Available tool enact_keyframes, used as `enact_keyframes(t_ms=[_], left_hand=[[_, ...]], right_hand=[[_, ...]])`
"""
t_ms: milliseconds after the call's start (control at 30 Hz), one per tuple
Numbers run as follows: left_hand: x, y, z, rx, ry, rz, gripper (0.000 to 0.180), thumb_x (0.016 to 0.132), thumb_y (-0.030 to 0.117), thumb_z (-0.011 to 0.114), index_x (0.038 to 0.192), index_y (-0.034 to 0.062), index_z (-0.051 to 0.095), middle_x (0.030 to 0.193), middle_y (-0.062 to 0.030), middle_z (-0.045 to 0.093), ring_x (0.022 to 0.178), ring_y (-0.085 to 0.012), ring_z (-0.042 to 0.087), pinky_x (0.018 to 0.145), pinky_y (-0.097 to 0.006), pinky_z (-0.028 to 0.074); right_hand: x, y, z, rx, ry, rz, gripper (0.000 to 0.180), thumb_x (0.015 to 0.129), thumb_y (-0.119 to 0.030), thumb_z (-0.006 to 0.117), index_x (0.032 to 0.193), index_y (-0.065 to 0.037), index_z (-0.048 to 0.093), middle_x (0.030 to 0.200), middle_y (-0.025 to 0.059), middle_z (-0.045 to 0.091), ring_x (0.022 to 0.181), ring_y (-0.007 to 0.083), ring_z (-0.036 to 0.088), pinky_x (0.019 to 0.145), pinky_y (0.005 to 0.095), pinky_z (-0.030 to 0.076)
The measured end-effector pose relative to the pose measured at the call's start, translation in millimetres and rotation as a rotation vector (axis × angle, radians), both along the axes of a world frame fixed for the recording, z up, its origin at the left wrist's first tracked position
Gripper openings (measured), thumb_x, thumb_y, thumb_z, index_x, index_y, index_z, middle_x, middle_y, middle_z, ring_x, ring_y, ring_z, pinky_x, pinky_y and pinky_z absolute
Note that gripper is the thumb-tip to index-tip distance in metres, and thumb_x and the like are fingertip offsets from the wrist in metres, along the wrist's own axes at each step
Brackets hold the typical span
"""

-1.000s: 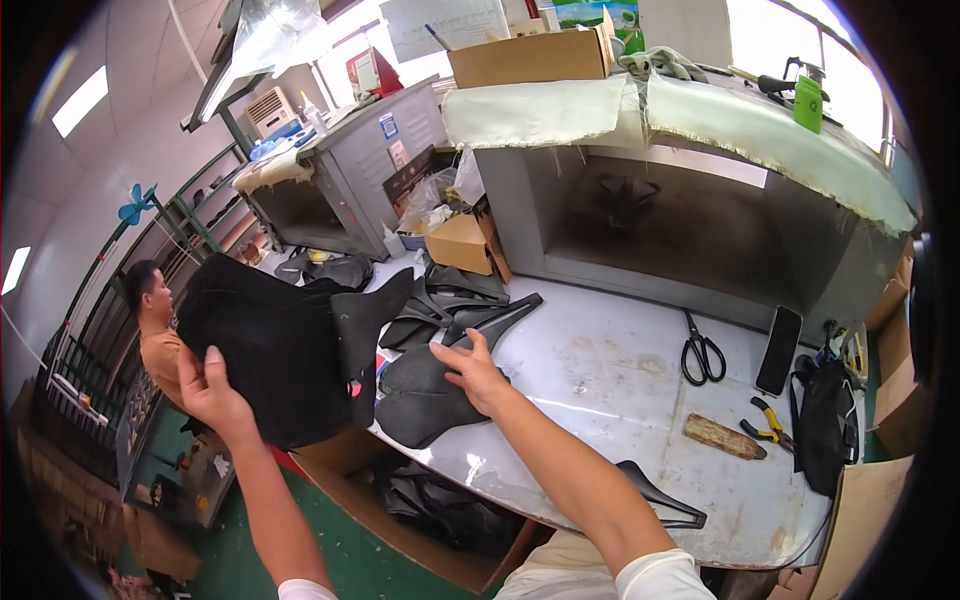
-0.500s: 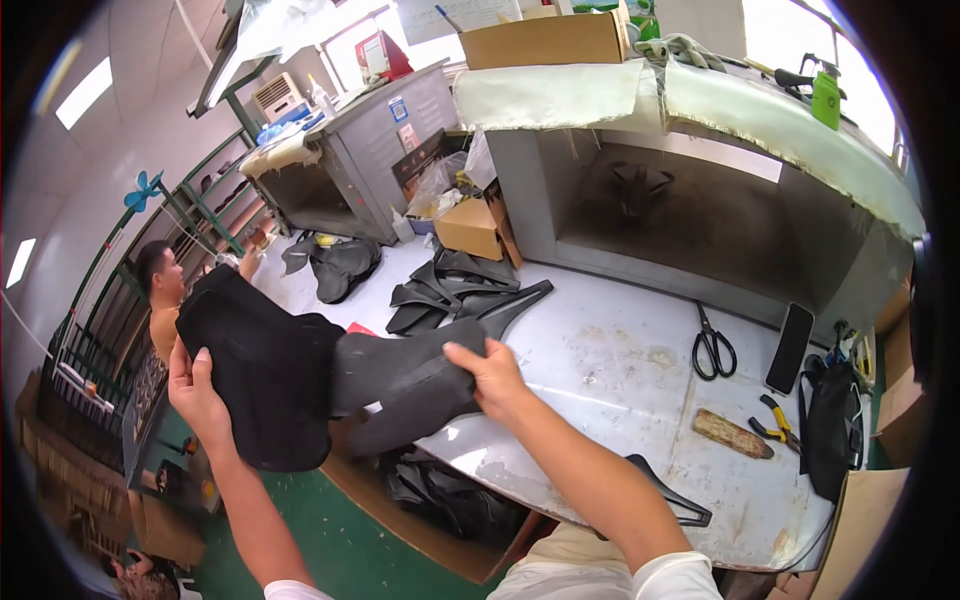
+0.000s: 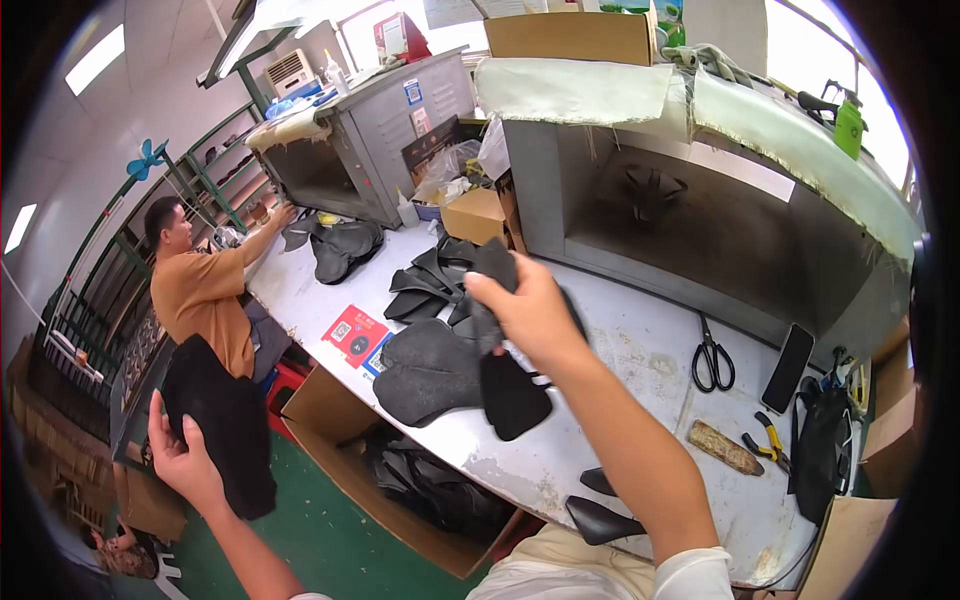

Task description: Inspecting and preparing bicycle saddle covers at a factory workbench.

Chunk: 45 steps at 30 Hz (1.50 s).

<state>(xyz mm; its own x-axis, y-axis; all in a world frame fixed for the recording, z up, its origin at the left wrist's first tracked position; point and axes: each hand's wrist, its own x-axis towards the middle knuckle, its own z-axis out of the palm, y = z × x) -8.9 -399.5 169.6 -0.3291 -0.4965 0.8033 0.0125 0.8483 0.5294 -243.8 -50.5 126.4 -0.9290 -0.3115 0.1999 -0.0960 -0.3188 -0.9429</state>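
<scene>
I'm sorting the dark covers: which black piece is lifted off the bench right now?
The dark piece pinched in the right hand, hanging above the table. The flat cover beside it and the pile behind lie on the surface.

Hands: two of the wearer's own are seen, the left hand (image 3: 185, 462) and the right hand (image 3: 528, 312).
People nearby: one other person (image 3: 200, 290) is counted, standing at the far end of the surface (image 3: 640, 360).
Scissors: one pair of scissors (image 3: 711, 355) is seen.
Pliers: one pair of pliers (image 3: 768, 440) with yellow handles is seen.
Phones: one dark phone (image 3: 788, 368) is counted.
Brushes: one worn brush (image 3: 725, 447) is seen.
Red cards: one red card (image 3: 354, 332) is counted.
Cardboard boxes: three are counted, a small box (image 3: 475, 215), a box on top (image 3: 570, 35) and an open box on the floor (image 3: 320, 410).
Black leather pieces: too many overlap for an exact count; one piece (image 3: 500, 380) is held up.
</scene>
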Motion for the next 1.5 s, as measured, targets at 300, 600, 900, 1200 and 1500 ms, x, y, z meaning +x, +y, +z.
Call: enact_keyframes(t_ms=[300,600,900,1200,1500], left_hand=[[53,-22,-19,0.307,0.076,-0.295,0.047,0.09,0.001,0.053,0.136,-0.0074,0.047,0.132,-0.0139,0.056,0.116,-0.0184,0.056,0.101,-0.029,0.041],[13,66,-5,0.147,-0.004,-0.37,0.05,0.085,-0.002,0.053,0.134,-0.0078,0.048,0.13,-0.0155,0.057,0.116,-0.0215,0.057,0.102,-0.032,0.042],[-108,165,-7,0.077,-0.108,-0.526,0.041,0.083,0.002,0.063,0.123,-0.0052,0.06,0.11,-0.0113,0.066,0.094,-0.0144,0.063,0.082,-0.028,0.051],[-161,342,-84,-0.81,-0.102,-1.037,0.045,0.062,0.0,0.066,0.107,0.0034,0.066,0.081,-0.0065,0.061,0.067,-0.0205,0.061,0.053,-0.033,0.049],[-151,412,-166,-0.64,-0.417,-1.347,0.021,0.072,0.008,0.076,0.09,0.0046,0.067,0.084,-0.0084,0.063,0.073,-0.0284,0.059,0.065,-0.039,0.049]], right_hand=[[-5,-53,-45,-0.34,-0.228,-0.08,0.018,0.089,-0.014,0.064,0.098,-0.001,0.055,0.082,0.0077,0.062,0.062,0.0168,0.065,0.05,0.0306,0.057],[25,84,-140,0.24,-0.359,-0.078,0.012,0.091,-0.01,0.062,0.093,0.001,0.058,0.076,0.011,0.064,0.061,0.0176,0.066,0.051,0.0271,0.053],[163,226,-92,0.256,-0.238,-0.279,0.01,0.093,-0.008,0.062,0.094,0.0,0.057,0.077,0.0076,0.064,0.065,0.013,0.062,0.059,0.0263,0.052],[305,306,-123,0.408,-0.213,-0.777,0.014,0.09,-0.006,0.064,0.099,0.002,0.058,0.075,0.0066,0.063,0.065,0.013,0.061,0.061,0.0284,0.052],[290,272,-140,1.136,0.132,-0.732,0.03,0.078,-0.014,0.073,0.103,-0.001,0.062,0.101,0.0165,0.06,0.095,0.0348,0.054,0.084,0.0393,0.044]])
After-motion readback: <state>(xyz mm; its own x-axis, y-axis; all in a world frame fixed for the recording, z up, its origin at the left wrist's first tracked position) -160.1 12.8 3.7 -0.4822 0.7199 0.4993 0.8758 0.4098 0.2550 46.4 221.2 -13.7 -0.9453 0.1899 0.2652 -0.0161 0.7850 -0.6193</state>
